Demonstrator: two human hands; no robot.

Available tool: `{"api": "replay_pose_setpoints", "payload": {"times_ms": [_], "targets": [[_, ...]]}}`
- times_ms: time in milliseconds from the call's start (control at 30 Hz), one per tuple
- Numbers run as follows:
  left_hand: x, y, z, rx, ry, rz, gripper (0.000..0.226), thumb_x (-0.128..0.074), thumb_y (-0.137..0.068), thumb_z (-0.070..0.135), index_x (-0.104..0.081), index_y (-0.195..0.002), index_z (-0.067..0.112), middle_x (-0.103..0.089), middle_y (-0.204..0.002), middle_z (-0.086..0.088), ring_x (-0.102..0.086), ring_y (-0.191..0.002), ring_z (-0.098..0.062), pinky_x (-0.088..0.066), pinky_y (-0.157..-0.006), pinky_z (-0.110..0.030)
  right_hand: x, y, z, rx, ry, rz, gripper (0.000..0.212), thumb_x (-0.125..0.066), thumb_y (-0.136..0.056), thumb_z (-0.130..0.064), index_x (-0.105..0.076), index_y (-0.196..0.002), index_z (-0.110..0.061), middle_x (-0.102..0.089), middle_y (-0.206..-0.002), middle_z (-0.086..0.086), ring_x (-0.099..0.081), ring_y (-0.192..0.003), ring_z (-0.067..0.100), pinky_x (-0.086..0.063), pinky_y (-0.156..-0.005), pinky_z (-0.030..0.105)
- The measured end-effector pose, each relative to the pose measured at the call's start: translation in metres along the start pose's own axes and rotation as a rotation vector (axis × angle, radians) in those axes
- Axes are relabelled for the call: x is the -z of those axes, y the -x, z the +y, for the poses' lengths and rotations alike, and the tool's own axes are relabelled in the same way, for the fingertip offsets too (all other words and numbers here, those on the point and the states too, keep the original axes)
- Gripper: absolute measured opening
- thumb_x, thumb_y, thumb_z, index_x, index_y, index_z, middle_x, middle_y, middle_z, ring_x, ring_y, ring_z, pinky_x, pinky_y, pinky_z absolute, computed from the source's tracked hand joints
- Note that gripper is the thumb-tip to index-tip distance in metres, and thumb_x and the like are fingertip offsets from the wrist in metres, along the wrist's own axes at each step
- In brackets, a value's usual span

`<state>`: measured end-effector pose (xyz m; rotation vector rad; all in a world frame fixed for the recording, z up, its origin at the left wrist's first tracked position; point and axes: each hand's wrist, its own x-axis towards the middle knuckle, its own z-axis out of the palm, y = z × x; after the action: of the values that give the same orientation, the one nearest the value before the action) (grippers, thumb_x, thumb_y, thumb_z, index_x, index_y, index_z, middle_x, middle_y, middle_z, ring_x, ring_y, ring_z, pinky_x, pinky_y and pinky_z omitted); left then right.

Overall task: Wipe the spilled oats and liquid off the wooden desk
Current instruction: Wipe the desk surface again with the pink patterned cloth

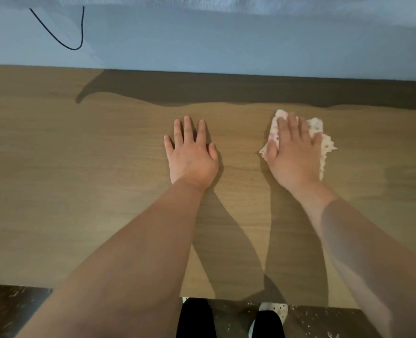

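The wooden desk [80,167] fills the middle of the view. My right hand [293,152] lies flat, fingers straight, pressing a white cloth with small pink dots [321,135] onto the desk right of centre. The cloth sticks out around my fingers and along the right side of my palm. My left hand [192,154] rests flat on the bare wood, fingers spread, a hand's width to the left of the cloth. A faint damp sheen [407,181] shows on the wood to the right. I see no oats on the desk top.
A pale blue wall [226,45] runs along the desk's far edge, with a thin black cable [80,32] hanging at upper left. Below the near edge lies a dark speckled floor [12,311], where my black-clad legs [194,318] stand.
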<state>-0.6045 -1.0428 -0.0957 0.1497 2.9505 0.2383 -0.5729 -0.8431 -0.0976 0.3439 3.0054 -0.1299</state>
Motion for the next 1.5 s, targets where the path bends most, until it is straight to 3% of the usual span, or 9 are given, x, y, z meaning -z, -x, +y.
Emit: {"api": "replay_pose_setpoints", "payload": {"times_ms": [200,367,433,667,867,1100,1167,1333,1500], "targets": [[0.002,0.003,0.005,0.055,-0.041,-0.026,0.059,-0.025,-0.103,0.04,-0.011,-0.157,0.021,0.0,-0.165,-0.008,0.004,-0.151,-0.028,-0.002,-0.12,-0.054,-0.003,0.069,0.038,0.702,0.037,-0.131,0.064,-0.016,-0.095,-0.046,-0.023,-0.155,-0.023,-0.014,-0.162,0.0,-0.008,-0.149,0.016,-0.006,-0.119,0.045],[-0.008,0.048,0.051,0.132,0.042,-0.042,0.061,-0.028,-0.103,0.04,-0.012,-0.157,0.016,0.002,-0.164,-0.012,0.007,-0.151,-0.027,0.0,-0.119,-0.053,0.004,0.019,0.105,0.143,0.025,-0.029,0.071,-0.008,-0.092,-0.048,-0.018,-0.156,-0.018,-0.014,-0.163,0.007,-0.011,-0.15,0.026,-0.01,-0.117,0.052],[-0.016,0.066,0.072,0.112,0.054,-0.049,0.06,-0.027,-0.103,0.04,-0.011,-0.157,0.017,0.003,-0.164,-0.011,0.009,-0.151,-0.026,0.001,-0.119,-0.053,-0.002,0.037,0.09,0.146,-0.01,0.002,0.066,-0.014,-0.096,-0.045,-0.02,-0.155,-0.016,-0.014,-0.163,0.007,-0.01,-0.15,0.028,-0.009,-0.117,0.055],[-0.038,0.104,0.097,0.088,-0.002,-0.001,0.064,-0.024,-0.102,0.043,-0.005,-0.157,0.019,0.006,-0.164,-0.01,0.01,-0.151,-0.025,0.002,-0.121,-0.046,-0.013,0.116,0.146,0.994,0.133,-0.055,0.055,-0.024,-0.102,-0.042,-0.026,-0.153,-0.022,-0.022,-0.16,0.003,-0.018,-0.148,0.023,-0.011,-0.117,0.047],[-0.039,0.104,0.097,0.1,0.026,0.048,0.065,-0.03,-0.1,0.045,-0.011,-0.157,0.02,0.001,-0.165,-0.009,0.007,-0.151,-0.023,0.001,-0.122,-0.045,-0.005,0.104,0.147,0.229,0.008,0.025,0.067,-0.01,-0.097,-0.043,-0.018,-0.155,-0.013,-0.015,-0.162,0.012,-0.01,-0.15,0.032,-0.008,-0.118,0.055],[-0.039,0.103,0.096,0.103,0.057,0.084,0.065,-0.034,-0.098,0.044,-0.017,-0.156,0.021,-0.004,-0.165,-0.008,0.003,-0.151,-0.022,-0.001,-0.122,-0.045,-0.016,0.15,0.158,1.148,0.129,-0.078,0.056,-0.029,-0.1,-0.044,-0.018,-0.152,-0.026,-0.021,-0.16,0.001,-0.013,-0.148,0.02,-0.009,-0.118,0.046],[-0.04,0.103,0.096,0.103,0.056,0.091,0.065,-0.034,-0.098,0.044,-0.018,-0.156,0.02,-0.004,-0.165,-0.008,0.003,-0.151,-0.022,0.0,-0.122,-0.045,-0.012,0.12,0.182,1.028,0.155,-0.047,0.053,-0.019,-0.103,-0.045,-0.016,-0.153,-0.027,-0.022,-0.16,0.002,-0.017,-0.148,0.022,-0.011,-0.117,0.045],[-0.04,0.103,0.097,0.104,0.04,0.099,0.064,-0.033,-0.099,0.044,-0.017,-0.156,0.021,-0.003,-0.165,-0.008,0.004,-0.151,-0.022,0.0,-0.122,-0.045,-0.002,0.101,0.174,0.168,0.025,0.024,0.066,-0.007,-0.096,-0.045,-0.01,-0.156,-0.016,-0.011,-0.163,0.011,-0.006,-0.151,0.03,-0.007,-0.118,0.054],[-0.039,0.104,0.096,0.105,0.042,0.102,0.064,-0.034,-0.098,0.043,-0.018,-0.156,0.02,-0.005,-0.164,-0.008,0.002,-0.151,-0.023,-0.001,-0.122,-0.045,-0.016,0.173,0.151,1.012,0.102,-0.103,0.059,-0.025,-0.102,-0.046,-0.012,-0.156,-0.025,-0.013,-0.162,0.003,-0.007,-0.15,0.024,-0.006,-0.121,0.051]]}}
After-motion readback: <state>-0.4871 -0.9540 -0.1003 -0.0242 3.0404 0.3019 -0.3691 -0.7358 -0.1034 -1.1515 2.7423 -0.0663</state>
